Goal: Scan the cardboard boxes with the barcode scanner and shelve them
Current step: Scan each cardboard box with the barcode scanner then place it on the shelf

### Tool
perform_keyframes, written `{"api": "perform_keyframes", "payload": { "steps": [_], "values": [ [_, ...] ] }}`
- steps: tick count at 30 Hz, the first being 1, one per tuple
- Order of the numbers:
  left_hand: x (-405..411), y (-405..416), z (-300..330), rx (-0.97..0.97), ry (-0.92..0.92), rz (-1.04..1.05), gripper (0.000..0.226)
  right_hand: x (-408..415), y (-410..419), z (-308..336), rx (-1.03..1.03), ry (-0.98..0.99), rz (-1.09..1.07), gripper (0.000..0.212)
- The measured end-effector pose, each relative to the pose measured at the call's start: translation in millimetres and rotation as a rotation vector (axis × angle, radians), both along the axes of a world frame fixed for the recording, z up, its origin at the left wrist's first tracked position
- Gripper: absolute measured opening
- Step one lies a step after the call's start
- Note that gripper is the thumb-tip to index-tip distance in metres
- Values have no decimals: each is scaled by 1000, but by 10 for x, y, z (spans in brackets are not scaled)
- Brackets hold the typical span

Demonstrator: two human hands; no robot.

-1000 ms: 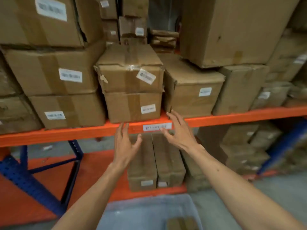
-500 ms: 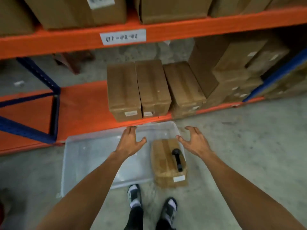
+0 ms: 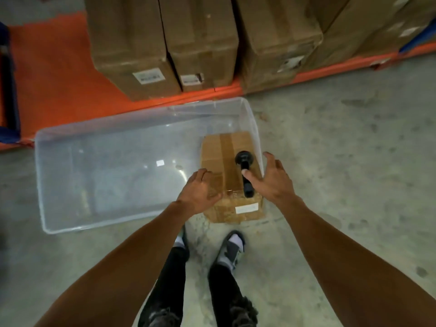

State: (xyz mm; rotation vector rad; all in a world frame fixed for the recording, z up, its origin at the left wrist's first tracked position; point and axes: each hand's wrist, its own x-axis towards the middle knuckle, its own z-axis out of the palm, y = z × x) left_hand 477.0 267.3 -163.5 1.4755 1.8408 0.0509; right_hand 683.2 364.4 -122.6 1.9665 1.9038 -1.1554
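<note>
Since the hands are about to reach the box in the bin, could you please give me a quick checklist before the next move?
1. Barcode scanner within reach, lying on the cardboard box: ok.
2. Right hand free, fingers spread: ok.
3. Left hand free, over the box's left edge: ok.
4. Box label faces the person: ok; readable: cannot tell.
5. Clear bin holds only this box: ok.
6. Bare room on the orange shelf: ok.

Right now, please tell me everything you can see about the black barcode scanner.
The barcode scanner is black, apparently plastic, with a round head and a straight handle. It lies flat on the taped top of a cardboard box standing in the right end of a clear plastic bin. The right hand reaches over it, thumb near the handle; no grip is visible.
</note>
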Motion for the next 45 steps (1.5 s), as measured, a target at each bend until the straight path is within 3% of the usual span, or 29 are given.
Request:
{"api": "perform_keyframes", "payload": {
  "steps": [6, 12, 16, 21, 24, 28, 31, 37, 41, 43, 45],
  "values": [
    [245, -38, -851, 1, -78, -50, 79, -231, 32, -921, -3, -22, -27, 92],
    [291, -223, -1157, 28, -170, 30, 74, -330, 67, -1275, -46, -13, -99, 88],
    [294, -195, -1136, 39, -81, -22, 71, -193, 28, -1107, -115, 187, -334, 73],
    [369, -225, -1053, -150, 19, -135, 71, 139, -246, -780, -116, 454, -584, 57],
    [339, -262, -1068, -165, 30, -218, 82, 300, -507, -638, -182, 615, -712, 61],
    [332, -268, -1120, -29, 80, -196, 88, 455, -953, -648, -241, 772, -810, 72],
    [348, -195, -1131, 64, 94, -146, 69, 499, -1250, -680, -171, 788, -837, 67],
    [120, 481, -879, 201, 91, -81, 61, 415, -1404, -476, 50, 847, -845, 64],
    [-23, 1005, -732, 276, 168, 61, 49, 310, -1187, -399, 190, 780, -798, 56],
    [-59, 1124, -685, 207, 132, 19, 54, 220, -1062, -387, 218, 780, -757, 51],
    [-114, 1158, -645, 72, 86, -131, 83, 117, -948, -376, 236, 769, -712, 49]
  ]
}}
